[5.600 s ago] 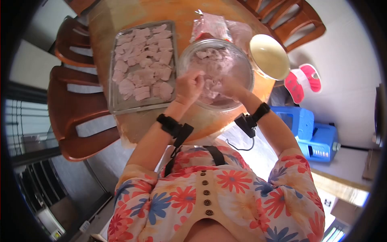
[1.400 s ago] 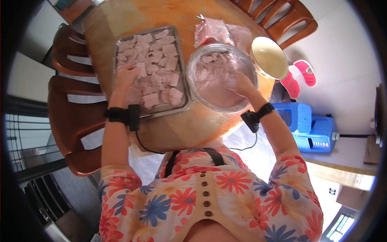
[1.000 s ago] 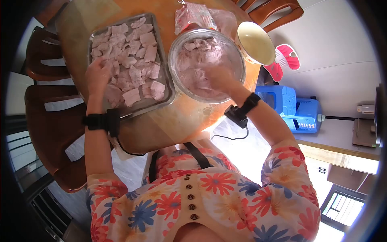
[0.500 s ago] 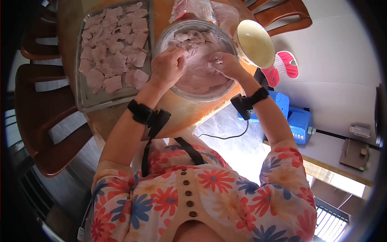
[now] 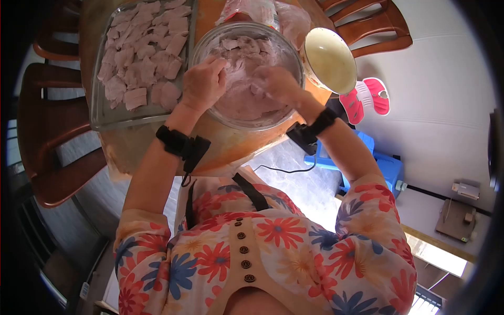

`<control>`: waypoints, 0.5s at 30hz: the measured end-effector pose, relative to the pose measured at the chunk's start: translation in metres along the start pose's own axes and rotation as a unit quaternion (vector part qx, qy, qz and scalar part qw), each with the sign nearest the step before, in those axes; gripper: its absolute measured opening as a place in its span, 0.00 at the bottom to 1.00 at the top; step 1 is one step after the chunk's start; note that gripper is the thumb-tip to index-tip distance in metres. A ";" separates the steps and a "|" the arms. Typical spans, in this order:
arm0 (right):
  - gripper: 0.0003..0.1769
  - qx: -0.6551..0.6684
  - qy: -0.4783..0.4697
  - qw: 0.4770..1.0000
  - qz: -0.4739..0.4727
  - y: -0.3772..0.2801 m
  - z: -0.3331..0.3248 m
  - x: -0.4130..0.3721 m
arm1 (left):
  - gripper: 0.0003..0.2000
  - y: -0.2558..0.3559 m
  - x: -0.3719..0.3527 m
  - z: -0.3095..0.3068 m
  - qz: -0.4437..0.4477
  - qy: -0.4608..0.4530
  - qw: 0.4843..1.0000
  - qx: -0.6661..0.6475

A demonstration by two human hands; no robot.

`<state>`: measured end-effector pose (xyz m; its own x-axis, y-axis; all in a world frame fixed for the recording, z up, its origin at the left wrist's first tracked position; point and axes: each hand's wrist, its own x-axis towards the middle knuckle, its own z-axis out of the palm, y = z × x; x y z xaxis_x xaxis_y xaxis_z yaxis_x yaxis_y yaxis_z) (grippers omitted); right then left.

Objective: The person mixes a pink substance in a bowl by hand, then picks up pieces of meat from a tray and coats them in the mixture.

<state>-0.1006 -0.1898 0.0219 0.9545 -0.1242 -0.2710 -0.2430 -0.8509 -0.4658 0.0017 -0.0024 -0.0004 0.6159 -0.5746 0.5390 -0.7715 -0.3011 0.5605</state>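
A round metal bowl holds pale pinkish powder with coated slices that look like meat at its far side. My left hand is over the bowl's left rim, its fingers curled closed; whatever they pinch is hidden. Inside the bowl, low over the powder, my right hand is smeared by motion, so its fingers do not show clearly. To the left lies a metal tray spread with several flat, powder-coated slices.
Behind the bowl sit a plastic bag and another clear bag. An enamel basin stands at the bowl's right. Wooden chairs flank the table. A blue machine is on the right.
My right hand has moved left, further in over the powder, and is now blurred. My left hand remains curled at the left rim. The whole view has shifted slightly.
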 end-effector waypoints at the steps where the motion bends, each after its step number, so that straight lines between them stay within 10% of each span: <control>1: 0.18 0.072 0.032 0.997 -0.001 0.006 -0.007 -0.001 | 0.05 0.000 0.000 0.000 -0.001 0.002 1.000 0.004; 15: 0.15 0.010 0.014 0.998 -0.053 0.014 -0.013 -0.001 | 0.03 0.000 0.000 0.000 -0.020 -0.015 0.999 0.031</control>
<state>-0.1022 -0.2084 0.0268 0.9795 -0.0484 -0.1957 -0.1433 -0.8498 -0.5072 0.0016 -0.0025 -0.0001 0.6420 -0.5834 0.4975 -0.7553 -0.3696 0.5413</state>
